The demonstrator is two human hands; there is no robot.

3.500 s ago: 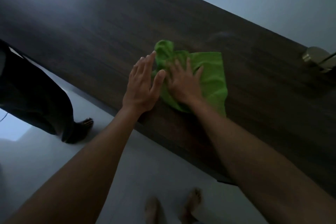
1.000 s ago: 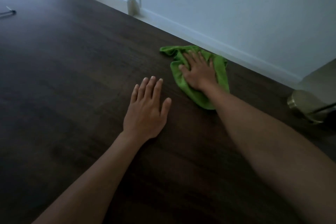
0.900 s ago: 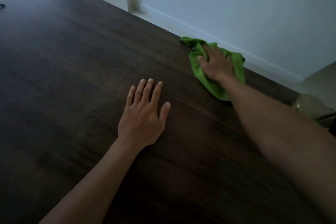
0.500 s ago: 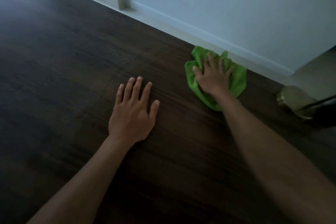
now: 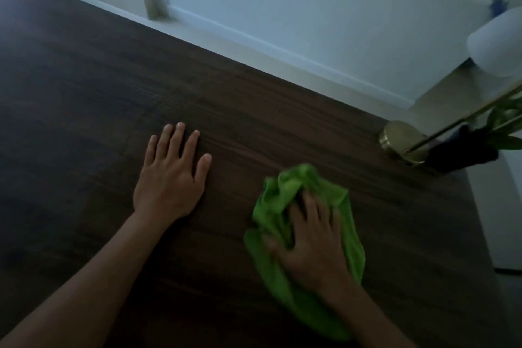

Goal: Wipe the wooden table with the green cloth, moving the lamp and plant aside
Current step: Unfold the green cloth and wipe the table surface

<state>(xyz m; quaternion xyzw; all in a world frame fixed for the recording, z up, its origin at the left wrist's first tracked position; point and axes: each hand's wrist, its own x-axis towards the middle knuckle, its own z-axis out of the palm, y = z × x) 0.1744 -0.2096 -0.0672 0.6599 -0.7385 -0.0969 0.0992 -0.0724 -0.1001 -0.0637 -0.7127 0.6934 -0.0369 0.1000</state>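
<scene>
- our right hand (image 5: pixel 310 243) lies spread on the crumpled bright green cloth (image 5: pixel 282 192), pressing it to the dark wooden table (image 5: pixel 84 121). the fingers are not curled round it, though blur softens them.
- the cloth sits nearer us than the slender brass lamp (image 5: pixel 398 135) and to its left, well apart from it.
- our left hand (image 5: pixel 169 183) rests flat, palm down on bare wood, further left of the lamp, holding nothing.
- we judge the cloth light, soft and limp. it bunches ahead of the fingers, so a flat palm over its middle should drag it better than an edge pinch.
- the lamp, with its thin slanting stem and white shade, looks top-heavy. we would grip it low on the stem.
- the green-leaved plant in a dark pot (image 5: pixel 463 150) stands just right of the lamp. we would take it round the pot, not by the leaves.
</scene>
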